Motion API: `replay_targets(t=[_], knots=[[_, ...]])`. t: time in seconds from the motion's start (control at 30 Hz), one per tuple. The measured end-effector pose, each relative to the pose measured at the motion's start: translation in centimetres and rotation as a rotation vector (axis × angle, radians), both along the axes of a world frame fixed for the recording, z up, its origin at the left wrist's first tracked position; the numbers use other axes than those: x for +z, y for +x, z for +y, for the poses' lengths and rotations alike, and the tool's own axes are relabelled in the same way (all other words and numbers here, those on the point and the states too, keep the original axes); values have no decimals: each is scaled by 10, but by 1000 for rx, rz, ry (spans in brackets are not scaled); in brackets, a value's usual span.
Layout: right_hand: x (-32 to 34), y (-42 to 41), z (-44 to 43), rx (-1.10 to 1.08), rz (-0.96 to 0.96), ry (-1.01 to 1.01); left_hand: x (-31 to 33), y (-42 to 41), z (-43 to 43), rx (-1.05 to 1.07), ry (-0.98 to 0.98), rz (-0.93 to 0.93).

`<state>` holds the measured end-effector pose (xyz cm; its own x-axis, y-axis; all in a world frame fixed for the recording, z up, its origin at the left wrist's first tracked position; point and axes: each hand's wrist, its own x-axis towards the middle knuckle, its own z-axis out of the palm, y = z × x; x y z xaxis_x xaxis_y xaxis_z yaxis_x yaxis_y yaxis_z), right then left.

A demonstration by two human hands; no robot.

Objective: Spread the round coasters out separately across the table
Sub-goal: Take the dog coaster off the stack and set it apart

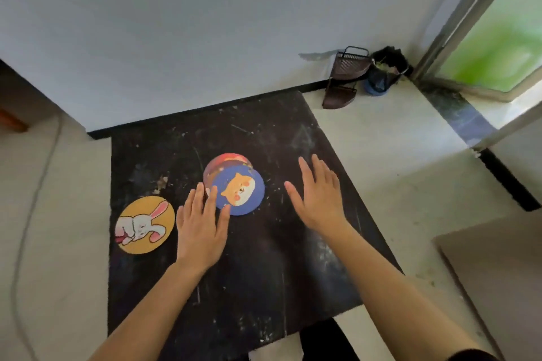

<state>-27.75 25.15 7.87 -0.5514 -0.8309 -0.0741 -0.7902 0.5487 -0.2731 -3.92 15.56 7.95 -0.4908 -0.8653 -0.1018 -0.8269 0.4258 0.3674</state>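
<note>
A yellow round coaster with a white rabbit (145, 225) lies alone at the left of the black table (264, 272). Near the middle sits a small stack: a blue coaster with an orange cat (240, 192) on top, and a reddish coaster (224, 163) poking out behind it. My left hand (202, 228) lies flat between the rabbit coaster and the stack, fingers spread, its fingertips touching the blue coaster's left edge. To the right of the stack my right hand (318, 193) hovers open over the bare table and holds nothing.
The table stands against a white wall (205, 38). On the pale floor at the back right are a dark dustpan (343, 79) and a black bin (384, 73) beside a door frame. A cable (32, 214) runs along the floor at the left.
</note>
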Motion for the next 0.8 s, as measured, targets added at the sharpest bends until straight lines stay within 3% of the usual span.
replay_targets(t=[0.2,0.4,0.6,0.8], knots=[[-50,-18,-63,227,-180,43,-33,-26,-3,467,376,170],[-92,-12,-100,257,-393,81,-64,-48,-14,901,698,523],[-120,-1,-120,198,-591,193,-84,-59,-25,1154,927,947],[-125,11,-116,-47,-729,11,-95,-49,-24,1198,986,1012]])
